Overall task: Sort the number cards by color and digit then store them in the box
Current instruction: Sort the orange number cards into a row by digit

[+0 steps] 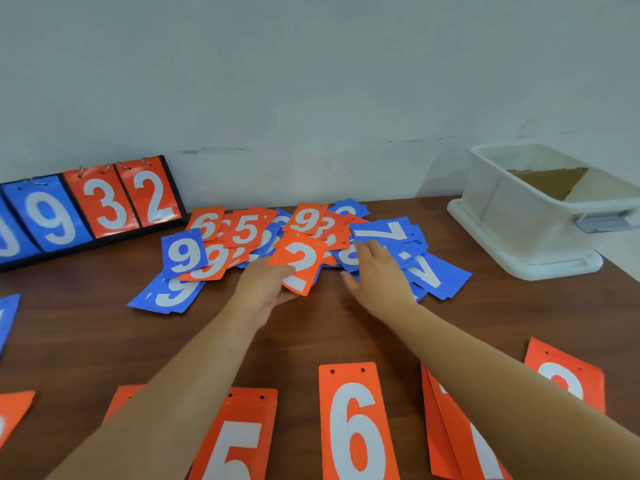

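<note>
A loose heap of orange and blue number cards [311,237] lies at the far middle of the brown table [104,341]. My left hand [266,289] grips an orange 2 card [299,266] at the heap's near edge, lifted slightly. My right hand [379,271] rests flat with fingers spread on blue cards, just below a blue 7 card [381,232]. Laid out in a row near me are an orange 5 card [239,441], an orange 6 card [353,424], a small orange stack [450,441] partly under my right arm, and an orange 3 card [568,379].
A white plastic box [540,216] with brown cardboard inside stands on its lid at the far right. A flip scoreboard [90,209] showing 9, 3, 2 leans on the wall at the far left. More cards poke in at the left edge [7,317].
</note>
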Tool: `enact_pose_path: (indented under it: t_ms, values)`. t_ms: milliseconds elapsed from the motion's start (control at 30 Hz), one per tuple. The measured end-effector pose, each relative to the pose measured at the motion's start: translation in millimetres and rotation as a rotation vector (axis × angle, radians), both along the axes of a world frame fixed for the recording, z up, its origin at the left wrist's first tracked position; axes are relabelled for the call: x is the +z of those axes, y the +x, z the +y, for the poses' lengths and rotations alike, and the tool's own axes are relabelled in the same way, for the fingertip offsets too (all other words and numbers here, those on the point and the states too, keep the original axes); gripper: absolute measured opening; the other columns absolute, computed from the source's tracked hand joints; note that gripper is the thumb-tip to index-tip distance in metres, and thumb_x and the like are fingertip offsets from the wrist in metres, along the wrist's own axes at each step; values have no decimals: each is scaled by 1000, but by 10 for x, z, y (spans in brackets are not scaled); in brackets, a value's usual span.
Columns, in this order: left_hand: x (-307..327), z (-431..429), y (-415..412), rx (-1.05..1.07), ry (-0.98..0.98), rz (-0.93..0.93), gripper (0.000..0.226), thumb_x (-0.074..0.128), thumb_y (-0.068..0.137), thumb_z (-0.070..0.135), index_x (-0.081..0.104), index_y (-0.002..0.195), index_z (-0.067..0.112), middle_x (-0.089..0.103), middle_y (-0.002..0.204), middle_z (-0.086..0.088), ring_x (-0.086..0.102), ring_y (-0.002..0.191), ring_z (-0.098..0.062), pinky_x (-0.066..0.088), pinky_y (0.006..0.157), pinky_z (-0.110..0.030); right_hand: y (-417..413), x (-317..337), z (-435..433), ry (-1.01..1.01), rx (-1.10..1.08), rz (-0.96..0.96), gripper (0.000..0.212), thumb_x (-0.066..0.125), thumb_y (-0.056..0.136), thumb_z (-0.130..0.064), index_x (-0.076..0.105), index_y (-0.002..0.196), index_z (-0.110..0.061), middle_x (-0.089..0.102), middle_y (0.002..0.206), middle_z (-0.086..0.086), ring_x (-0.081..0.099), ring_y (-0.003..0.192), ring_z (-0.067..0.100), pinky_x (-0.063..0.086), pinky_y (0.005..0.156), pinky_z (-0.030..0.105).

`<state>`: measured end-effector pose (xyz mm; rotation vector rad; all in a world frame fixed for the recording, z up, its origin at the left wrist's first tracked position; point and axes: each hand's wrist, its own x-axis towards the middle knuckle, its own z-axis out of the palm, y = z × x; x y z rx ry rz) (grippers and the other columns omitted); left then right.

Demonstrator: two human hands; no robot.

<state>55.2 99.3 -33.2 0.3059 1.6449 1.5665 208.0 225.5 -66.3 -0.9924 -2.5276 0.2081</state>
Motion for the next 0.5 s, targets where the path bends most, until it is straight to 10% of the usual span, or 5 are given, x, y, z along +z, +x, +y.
enact_pose_path:
  t_ms: [100, 333, 500]
  values:
    - [-86, -85, -49, 16, -12, -48, 44, 67, 92, 10, 49, 132, 13, 64, 127, -10, 68, 107, -30, 59, 86, -48, -37, -107, 191, -91, -49, -173, 62, 52, 94, -53, 44, 142, -15, 45, 146, 6, 41, 134, 24, 33, 112, 38]
    - [-47, -163, -42, 76, 37, -163, 38, 62, 93, 8, 46, 128, 16, 63, 123, -15, 67, 109, -33, 55, 93, -52, -15, 129, 42, 300, -68, -276, 15, 51, 93, -5, 51, 81, -12, 56, 83, 8, 54, 74, 26, 40, 64, 34]
    - [90, -289, 86, 72, 83, -232, 39, 58, 93, 0, 45, 126, 15, 60, 127, -15, 65, 111, -33, 56, 91, -51, 175, 429, -189, 223, -202, 415, 18, 54, 95, -16, 68, 85, -10, 52, 67, 9, 48, 58, 28, 37, 50, 33]
